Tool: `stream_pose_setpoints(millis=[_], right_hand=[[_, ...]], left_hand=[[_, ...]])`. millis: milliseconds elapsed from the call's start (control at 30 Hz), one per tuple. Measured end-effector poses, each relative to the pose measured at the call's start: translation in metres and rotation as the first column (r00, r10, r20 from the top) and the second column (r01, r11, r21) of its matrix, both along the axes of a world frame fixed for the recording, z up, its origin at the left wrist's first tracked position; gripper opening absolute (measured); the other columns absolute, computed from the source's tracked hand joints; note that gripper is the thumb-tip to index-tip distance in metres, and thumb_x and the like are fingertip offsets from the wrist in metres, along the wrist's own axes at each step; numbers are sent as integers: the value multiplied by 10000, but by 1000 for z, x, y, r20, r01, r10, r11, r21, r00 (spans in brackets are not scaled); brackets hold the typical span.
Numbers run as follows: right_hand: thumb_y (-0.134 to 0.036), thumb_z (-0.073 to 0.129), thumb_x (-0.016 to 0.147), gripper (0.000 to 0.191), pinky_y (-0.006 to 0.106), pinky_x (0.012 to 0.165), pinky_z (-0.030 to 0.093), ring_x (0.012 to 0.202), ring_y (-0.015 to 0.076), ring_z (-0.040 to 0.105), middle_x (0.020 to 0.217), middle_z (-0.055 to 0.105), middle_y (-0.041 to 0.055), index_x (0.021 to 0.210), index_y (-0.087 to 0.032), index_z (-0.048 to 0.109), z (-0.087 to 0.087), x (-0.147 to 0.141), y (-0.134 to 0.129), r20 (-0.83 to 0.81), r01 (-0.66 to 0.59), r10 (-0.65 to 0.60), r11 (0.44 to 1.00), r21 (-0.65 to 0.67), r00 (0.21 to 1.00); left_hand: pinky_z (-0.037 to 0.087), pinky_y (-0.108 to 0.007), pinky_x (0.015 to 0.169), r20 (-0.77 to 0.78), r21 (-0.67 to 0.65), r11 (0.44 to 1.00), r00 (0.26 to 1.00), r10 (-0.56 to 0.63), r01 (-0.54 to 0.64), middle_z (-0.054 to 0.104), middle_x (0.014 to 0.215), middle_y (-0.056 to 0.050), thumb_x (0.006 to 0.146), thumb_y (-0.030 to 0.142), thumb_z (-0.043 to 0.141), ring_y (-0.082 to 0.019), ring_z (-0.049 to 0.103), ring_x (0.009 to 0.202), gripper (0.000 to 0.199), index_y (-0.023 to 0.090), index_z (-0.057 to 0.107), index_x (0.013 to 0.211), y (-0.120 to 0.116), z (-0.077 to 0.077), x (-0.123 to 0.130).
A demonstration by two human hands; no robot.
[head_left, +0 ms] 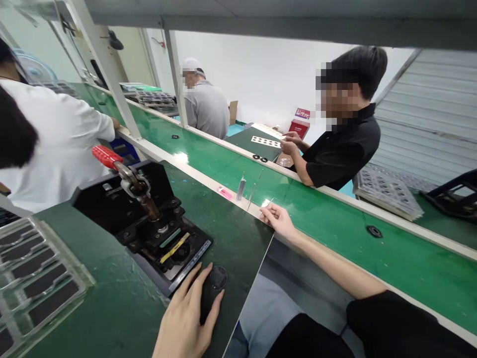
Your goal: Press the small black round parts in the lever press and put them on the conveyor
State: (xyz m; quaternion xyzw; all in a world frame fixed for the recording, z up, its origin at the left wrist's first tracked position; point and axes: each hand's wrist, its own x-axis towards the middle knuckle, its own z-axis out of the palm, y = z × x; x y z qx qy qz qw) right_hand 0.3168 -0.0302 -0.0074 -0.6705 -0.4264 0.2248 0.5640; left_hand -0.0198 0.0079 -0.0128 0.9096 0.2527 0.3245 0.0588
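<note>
My left hand (188, 311) rests low on the dark green tabletop, fingers stretched out and thumb apart. A flat black round part (219, 278) lies by its fingertips; whether they touch it I cannot tell. Just beyond stands a black toggle-clamp fixture (152, 219) with a red handle (107, 157) and a yellow strip (175, 247). At the table's far corner my right hand (278, 219) pinches a thin metal pin (267, 205) between thumb and fingers. Beside it, slim rods (251, 195) stand upright next to a small bundle of grey pins (241, 189).
A clear tray (84, 271) with dark parts lies at the left. The green conveyor belt (320, 219) runs behind the table, carrying a black part (373, 231). A pink-and-white packet (224, 193) lies on its pale rail. Co-workers sit around; one handles a card of parts (266, 142).
</note>
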Motion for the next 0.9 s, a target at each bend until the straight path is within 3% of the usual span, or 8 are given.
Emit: stream_pose_setpoints(millis=[167,367,567,700,800,900], right_hand=[[-853,685,722,671,285,573,508,584,140,588,713,713,73,791,-190,603,5,-2,1,-19,-21,21,1000,-12,1000],[-850,742,654,671,273,541,490,562,137,570,671,697,53,736,-201,597,13,-4,-3,-34,-19,18,999,-25,999],[-648,725,865,462,271,569,516,605,134,596,765,709,60,835,-192,658,46,-44,-6,22,-52,50,996,70,998],[-591,692,914,411,277,584,520,709,167,669,853,734,85,892,-182,722,55,-95,22,101,-290,278,948,131,955],[-604,671,913,437,258,549,471,718,157,647,896,745,86,841,-175,718,48,-124,59,108,-431,421,896,105,901],[-600,666,906,438,241,534,433,645,126,581,792,706,44,824,-171,706,39,-137,88,137,-528,518,848,46,844]], left_hand=[[673,-345,858,44,-140,990,999,-27,33,740,1234,-73,1030,398,531,-232,755,1109,359,246,556,1354,2,4,0],[630,-411,1004,42,-257,965,998,-48,58,707,1321,-97,982,311,588,-255,705,1219,438,227,527,1407,-5,9,-2],[574,-425,1101,-14,-276,957,995,-100,92,642,1434,-143,972,270,605,-261,626,1335,572,173,419,1504,-15,14,-1],[521,-443,1167,-95,-171,973,981,-170,153,579,1520,-147,1002,208,548,-265,534,1433,529,148,436,1516,-20,18,-1],[504,-463,1181,-159,-112,977,967,-198,181,561,1540,-143,988,147,527,-282,499,1463,493,149,505,1480,-23,21,-3],[502,-461,1179,-226,-78,966,940,-258,246,564,1538,-143,949,86,505,-287,497,1466,522,139,529,1468,-26,21,-5]])
